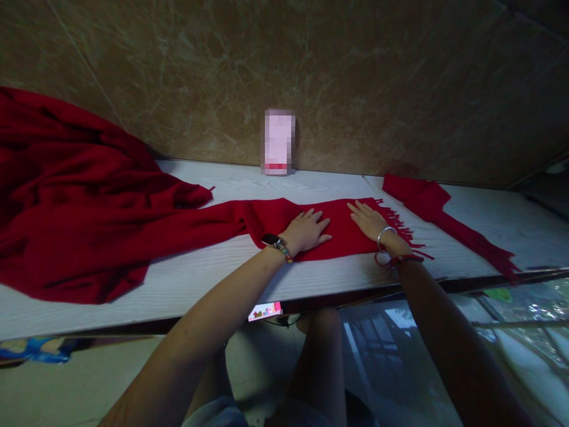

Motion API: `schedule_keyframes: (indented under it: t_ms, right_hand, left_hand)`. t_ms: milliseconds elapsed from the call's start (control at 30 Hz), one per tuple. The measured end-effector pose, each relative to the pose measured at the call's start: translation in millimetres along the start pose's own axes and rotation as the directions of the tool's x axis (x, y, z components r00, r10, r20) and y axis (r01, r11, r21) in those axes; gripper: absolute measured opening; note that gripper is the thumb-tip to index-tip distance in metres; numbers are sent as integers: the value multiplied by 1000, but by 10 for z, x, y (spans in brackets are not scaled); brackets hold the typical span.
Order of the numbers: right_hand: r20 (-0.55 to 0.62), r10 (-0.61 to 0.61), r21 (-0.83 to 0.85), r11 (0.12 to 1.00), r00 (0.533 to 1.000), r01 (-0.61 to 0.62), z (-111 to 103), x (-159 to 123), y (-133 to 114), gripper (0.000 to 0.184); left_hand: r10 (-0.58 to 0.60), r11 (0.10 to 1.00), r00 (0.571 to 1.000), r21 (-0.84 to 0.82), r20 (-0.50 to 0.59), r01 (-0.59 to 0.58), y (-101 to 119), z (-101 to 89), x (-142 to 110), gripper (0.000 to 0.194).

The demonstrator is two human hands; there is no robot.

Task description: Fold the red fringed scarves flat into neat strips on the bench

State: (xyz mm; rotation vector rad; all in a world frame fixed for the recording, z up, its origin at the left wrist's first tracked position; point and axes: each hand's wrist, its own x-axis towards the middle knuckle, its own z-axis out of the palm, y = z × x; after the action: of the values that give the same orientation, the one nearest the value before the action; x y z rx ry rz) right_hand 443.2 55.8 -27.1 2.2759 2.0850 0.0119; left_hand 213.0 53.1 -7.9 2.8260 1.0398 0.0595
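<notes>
A long red scarf with a fringed end lies across a white wood-grain shelf. My left hand rests flat on its flattened part, fingers spread, near a fold in the cloth. Close to the fringe, my right hand presses flat on the same scarf, fingers stretched out. Leftward the scarf runs in wrinkles into a large heap of red cloth; whether they are one piece I cannot tell. A separate narrow red fringed scarf lies to the right of my right hand.
A pink phone-shaped object, blurred out, leans upright against the brown marbled wall behind the shelf. Below the shelf's front edge are my legs and a small colourful card or screen. Shiny clear plastic lies lower right.
</notes>
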Motion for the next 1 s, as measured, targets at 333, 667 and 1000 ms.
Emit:
schedule_keyframes:
  t_ms: [333, 667, 1000]
  right_hand:
    - [-45, 18, 15, 1000, 999, -18, 66, 66, 273, 52]
    - [-129, -12, 40, 999, 992, 17, 145, 79, 381, 51]
    - [-126, -44, -12, 999, 991, 43, 152, 70, 354, 51]
  left_hand:
    - [175, 984, 976, 54, -133, -169, -64, 0, 15, 41]
    - [91, 996, 995, 21, -46, -90, -62, 42, 26, 46]
    - [91, 995, 995, 34, -48, -89, -58, 26, 17, 45]
